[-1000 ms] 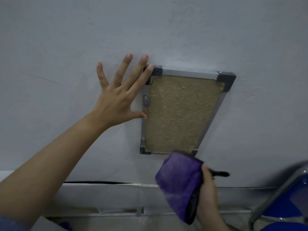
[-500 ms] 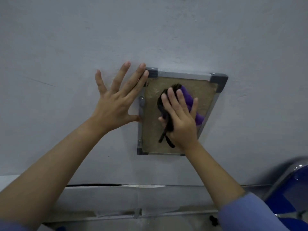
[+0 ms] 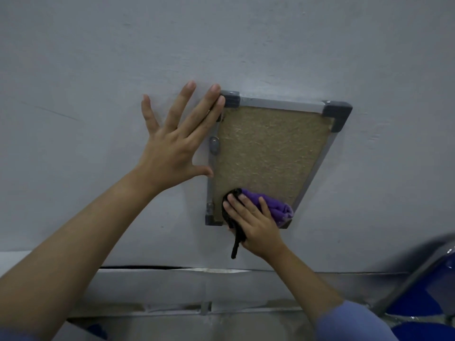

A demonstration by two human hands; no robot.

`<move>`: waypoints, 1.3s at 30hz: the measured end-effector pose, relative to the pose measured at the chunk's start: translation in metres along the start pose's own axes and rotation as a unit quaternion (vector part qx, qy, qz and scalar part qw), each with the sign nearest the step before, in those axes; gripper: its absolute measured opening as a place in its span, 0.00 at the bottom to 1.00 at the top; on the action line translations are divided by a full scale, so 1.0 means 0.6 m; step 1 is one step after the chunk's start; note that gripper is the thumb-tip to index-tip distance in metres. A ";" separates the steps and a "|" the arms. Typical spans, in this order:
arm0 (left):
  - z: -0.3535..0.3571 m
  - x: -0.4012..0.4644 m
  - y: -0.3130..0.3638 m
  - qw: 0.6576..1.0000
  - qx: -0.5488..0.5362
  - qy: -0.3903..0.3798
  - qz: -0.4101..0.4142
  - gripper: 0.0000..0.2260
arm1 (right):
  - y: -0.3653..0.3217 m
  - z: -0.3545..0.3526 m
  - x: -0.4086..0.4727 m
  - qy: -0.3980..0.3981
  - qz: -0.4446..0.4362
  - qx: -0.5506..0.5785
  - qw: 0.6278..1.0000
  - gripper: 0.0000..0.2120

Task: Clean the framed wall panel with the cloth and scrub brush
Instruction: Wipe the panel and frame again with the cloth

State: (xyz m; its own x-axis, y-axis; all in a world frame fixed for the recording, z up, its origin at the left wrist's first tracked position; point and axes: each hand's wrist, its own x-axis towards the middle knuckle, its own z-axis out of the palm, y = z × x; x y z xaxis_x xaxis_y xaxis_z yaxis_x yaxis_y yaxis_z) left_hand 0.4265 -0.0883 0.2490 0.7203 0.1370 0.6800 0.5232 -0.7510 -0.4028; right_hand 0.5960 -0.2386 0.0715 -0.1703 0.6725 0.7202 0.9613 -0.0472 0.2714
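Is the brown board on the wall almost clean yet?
Still in the middle. The right hand presses the purple cloth on the framed panel at its bottom edge. The left hand lies flat on the wall. No scrub brush is visible, so scrubbing looks left.

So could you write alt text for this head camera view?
A right hand presses a purple cloth on the lower edge of a framed wall panel, while the left hand lies flat on the wall beside it.
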 end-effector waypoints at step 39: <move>0.065 -0.095 0.080 0.996 -0.067 -0.024 -0.047 0.60 | 0.127 -0.070 0.053 0.166 0.132 -0.024 0.977 0.24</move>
State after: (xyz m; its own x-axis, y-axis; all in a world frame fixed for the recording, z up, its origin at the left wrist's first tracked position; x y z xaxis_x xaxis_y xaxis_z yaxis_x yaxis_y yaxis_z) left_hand 0.4281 -0.1068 0.1669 0.6937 0.2386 0.6796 0.5254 -0.8130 -0.2509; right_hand 0.6546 -0.2518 0.1423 0.0133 0.3565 0.9342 0.9715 -0.2257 0.0723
